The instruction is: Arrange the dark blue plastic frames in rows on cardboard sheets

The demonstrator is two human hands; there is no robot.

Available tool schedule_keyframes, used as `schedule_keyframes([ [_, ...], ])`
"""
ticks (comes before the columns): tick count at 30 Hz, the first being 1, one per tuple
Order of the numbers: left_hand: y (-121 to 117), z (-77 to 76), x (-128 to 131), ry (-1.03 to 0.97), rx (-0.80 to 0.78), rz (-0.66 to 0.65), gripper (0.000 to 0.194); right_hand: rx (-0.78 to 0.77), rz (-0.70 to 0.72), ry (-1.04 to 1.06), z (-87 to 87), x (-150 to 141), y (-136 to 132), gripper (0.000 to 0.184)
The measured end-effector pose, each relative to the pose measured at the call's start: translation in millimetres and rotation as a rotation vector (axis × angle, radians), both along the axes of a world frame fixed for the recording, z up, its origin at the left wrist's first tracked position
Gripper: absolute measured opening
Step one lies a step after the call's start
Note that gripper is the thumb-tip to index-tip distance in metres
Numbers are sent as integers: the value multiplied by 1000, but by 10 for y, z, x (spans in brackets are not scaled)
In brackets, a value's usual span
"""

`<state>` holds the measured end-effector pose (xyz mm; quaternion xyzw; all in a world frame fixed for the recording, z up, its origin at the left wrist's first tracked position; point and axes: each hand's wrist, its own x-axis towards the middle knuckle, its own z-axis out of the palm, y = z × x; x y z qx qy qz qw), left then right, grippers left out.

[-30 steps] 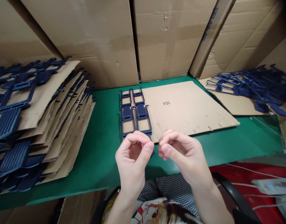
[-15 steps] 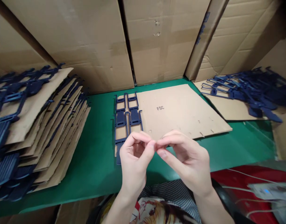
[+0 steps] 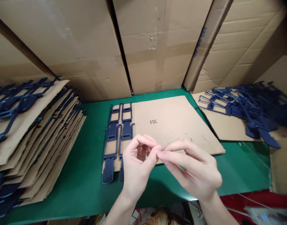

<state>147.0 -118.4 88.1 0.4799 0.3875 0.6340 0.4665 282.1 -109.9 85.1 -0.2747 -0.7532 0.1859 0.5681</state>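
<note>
My left hand (image 3: 141,162) is closed in a pinch, thumb against forefinger, over the near edge of a flat cardboard sheet marked FSC (image 3: 171,125). Fingertip to fingertip with it, my right hand (image 3: 192,165) is also closed in a pinch. Whatever sits between the fingertips is hidden or too small to make out. Just left of my hands, dark blue plastic frames with ribbed ends (image 3: 112,134) lie in two columns along the sheet's left side. My left hand partly covers the second column.
A tall stack of cardboard sheets (image 3: 52,150) layered with blue plastic parts stands at the left. At the right, a loose heap of similar blue parts (image 3: 242,106) lies on cardboard. Large cartons (image 3: 157,62) line the back of the green table (image 3: 82,181).
My two hands have come together until their fingertips meet, and the right fingers have shifted over the left ones. The whole view has tilted, so the table sits lower in the picture.
</note>
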Motion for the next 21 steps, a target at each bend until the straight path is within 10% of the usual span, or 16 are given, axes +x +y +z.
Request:
schedule_keyframes([
  [21,229,349,-732,639,26,-114,8,8,-109,-496,415,-454,146,17],
])
